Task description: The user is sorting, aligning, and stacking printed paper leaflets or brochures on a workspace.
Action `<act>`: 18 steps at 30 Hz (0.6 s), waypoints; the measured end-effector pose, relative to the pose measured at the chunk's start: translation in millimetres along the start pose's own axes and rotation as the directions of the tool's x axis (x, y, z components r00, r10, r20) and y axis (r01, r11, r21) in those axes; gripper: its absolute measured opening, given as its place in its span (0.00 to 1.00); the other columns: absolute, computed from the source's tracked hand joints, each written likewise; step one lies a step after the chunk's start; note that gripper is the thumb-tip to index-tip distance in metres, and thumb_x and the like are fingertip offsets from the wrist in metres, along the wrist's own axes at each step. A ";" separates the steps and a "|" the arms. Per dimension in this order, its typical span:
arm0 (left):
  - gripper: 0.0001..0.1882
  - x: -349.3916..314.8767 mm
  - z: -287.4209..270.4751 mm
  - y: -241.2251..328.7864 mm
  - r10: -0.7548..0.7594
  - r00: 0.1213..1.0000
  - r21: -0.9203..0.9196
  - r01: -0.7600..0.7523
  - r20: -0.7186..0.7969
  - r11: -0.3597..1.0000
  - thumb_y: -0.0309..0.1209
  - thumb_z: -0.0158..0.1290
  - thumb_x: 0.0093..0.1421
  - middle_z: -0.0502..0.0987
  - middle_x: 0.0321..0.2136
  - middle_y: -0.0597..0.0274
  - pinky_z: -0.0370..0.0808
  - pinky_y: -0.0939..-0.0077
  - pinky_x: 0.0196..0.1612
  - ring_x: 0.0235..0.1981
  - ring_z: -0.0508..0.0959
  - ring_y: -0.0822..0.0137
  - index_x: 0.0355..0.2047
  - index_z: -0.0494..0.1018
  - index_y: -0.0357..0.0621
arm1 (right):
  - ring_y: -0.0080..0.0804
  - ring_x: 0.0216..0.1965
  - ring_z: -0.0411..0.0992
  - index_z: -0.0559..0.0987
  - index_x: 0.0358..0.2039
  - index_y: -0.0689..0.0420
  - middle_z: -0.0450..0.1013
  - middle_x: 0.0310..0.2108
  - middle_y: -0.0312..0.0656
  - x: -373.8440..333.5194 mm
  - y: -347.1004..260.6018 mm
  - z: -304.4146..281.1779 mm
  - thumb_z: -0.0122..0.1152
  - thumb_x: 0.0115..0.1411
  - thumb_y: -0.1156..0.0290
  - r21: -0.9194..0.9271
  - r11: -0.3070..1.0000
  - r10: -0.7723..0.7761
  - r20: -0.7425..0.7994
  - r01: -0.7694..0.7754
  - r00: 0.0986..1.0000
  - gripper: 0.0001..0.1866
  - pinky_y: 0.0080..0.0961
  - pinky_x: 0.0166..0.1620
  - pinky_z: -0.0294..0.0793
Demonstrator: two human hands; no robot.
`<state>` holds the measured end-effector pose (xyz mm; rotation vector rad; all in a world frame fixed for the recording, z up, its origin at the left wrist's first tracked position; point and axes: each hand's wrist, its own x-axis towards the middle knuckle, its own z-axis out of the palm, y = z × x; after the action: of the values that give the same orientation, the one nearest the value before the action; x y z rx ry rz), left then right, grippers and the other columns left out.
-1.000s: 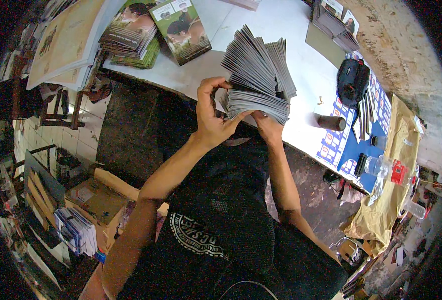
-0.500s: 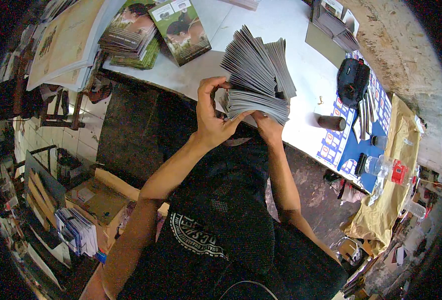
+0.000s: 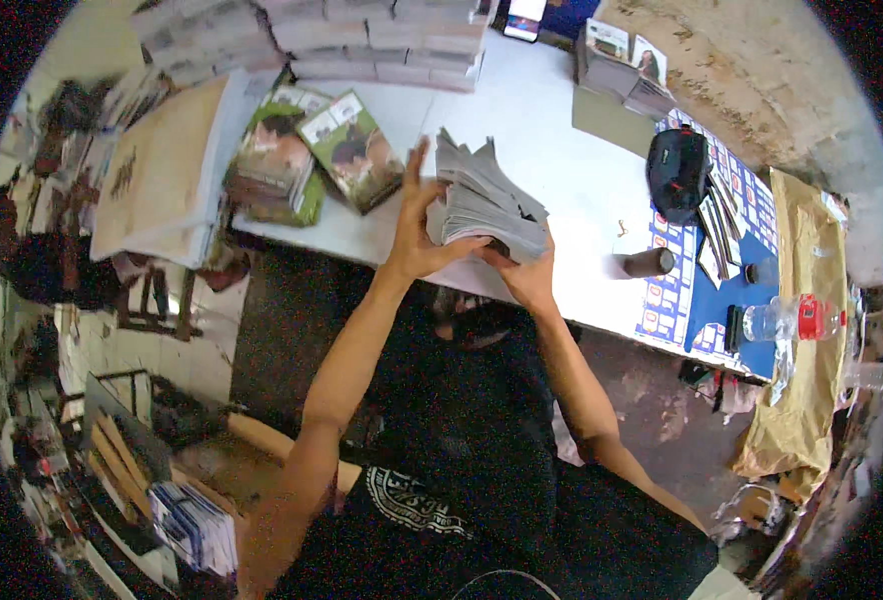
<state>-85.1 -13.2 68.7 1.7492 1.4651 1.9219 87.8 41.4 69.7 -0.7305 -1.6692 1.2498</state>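
Note:
Over the table's near edge, both my hands hold a thick stack of thin grey-edged leaflets [image 3: 492, 205]. My left hand [image 3: 417, 235] is at the stack's left side, its fingers pointing up along it and its thumb across the near edge. From the right, my right hand [image 3: 524, 275] grips the near right corner, its far fingers hidden by the paper. The stack's upper sheets stick up in uneven, slightly blurred clumps. Left of it lie a green-covered printed leaflet [image 3: 350, 150] and a pile of similar leaflets [image 3: 274, 170].
Tall paper stacks [image 3: 382, 40] line the white table's [image 3: 542, 110] far side, beside a phone [image 3: 524, 18]. Large sheets [image 3: 157, 175] lie at left. Rightward are more leaflets [image 3: 612, 70], a black pouch [image 3: 678, 172], a dark cylinder [image 3: 650, 262] and a plastic bottle [image 3: 772, 322].
The widely fanned, bent leaflets have come together into a more compact stack. My left fingers have straightened from a curl. The view has shifted, showing more of the table's far side.

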 end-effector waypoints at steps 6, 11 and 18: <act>0.35 24.7 33.8 0.0 -0.260 0.962 -0.384 0.271 0.082 0.883 0.37 0.68 0.42 0.57 0.60 0.52 0.65 0.66 0.58 0.60 0.62 0.60 0.48 0.72 0.27 | 0.25 0.40 0.75 0.78 0.40 0.63 0.78 0.37 0.39 24.0 8.3 -11.1 0.73 0.48 0.77 0.125 0.984 0.116 0.075 -0.125 0.990 0.19 0.25 0.46 0.75; 0.35 32.9 30.8 21.9 -0.057 0.995 -0.123 0.067 0.082 0.990 0.39 0.69 0.42 0.58 0.59 0.48 0.65 0.63 0.59 0.62 0.62 0.55 0.47 0.73 0.26 | 0.26 0.42 0.75 0.75 0.46 0.64 0.78 0.40 0.41 33.0 -11.7 -47.5 0.76 0.44 0.75 0.137 0.985 0.075 0.190 -0.102 0.979 0.27 0.27 0.49 0.75; 0.24 -13.2 42.2 -0.6 -0.120 0.991 -0.084 0.125 0.063 0.989 0.28 0.67 0.45 0.68 0.52 0.46 0.67 0.60 0.57 0.54 0.68 0.54 0.44 0.77 0.34 | 0.33 0.57 0.66 0.63 0.60 0.62 0.69 0.54 0.45 23.7 15.6 -62.8 0.81 0.39 0.67 0.191 0.962 0.108 0.385 -0.193 0.917 0.49 0.33 0.62 0.62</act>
<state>-46.4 0.8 52.5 1.6232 1.4109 1.8302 133.7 92.7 67.6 -0.5118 -1.7519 1.7444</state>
